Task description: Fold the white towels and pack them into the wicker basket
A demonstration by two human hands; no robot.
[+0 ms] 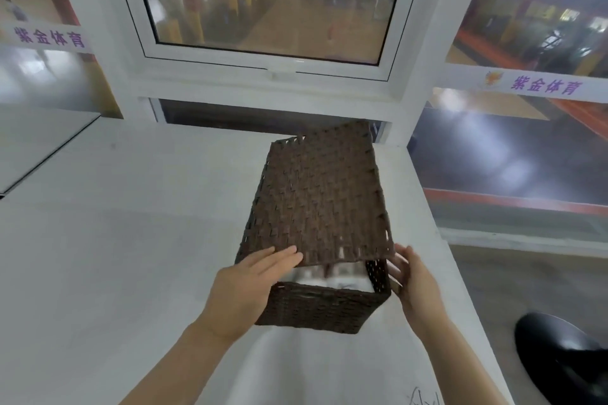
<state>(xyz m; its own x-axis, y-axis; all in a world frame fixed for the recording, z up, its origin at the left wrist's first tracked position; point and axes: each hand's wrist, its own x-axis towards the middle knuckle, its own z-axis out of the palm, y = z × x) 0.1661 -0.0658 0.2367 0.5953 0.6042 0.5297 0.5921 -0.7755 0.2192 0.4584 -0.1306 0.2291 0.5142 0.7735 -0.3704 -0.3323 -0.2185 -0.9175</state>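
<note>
Left hand (pixel 245 286) has straight fingers lying flat on the near edge of the lid (pixel 316 197), right hand (pixel 416 276) fingers spread loosely against the wicker basket (pixel 324 306)'s right corner, gripping nothing. White towels (pixel 329 273) peek out under the half-raised lid, so I'd guess packing's finished and the lid just needs lowering square onto the basket.

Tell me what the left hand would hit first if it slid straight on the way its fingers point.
Probably nothing solid: the left hand lies flat on the basket lid, so it would slide along the weave toward the window frame.
</note>
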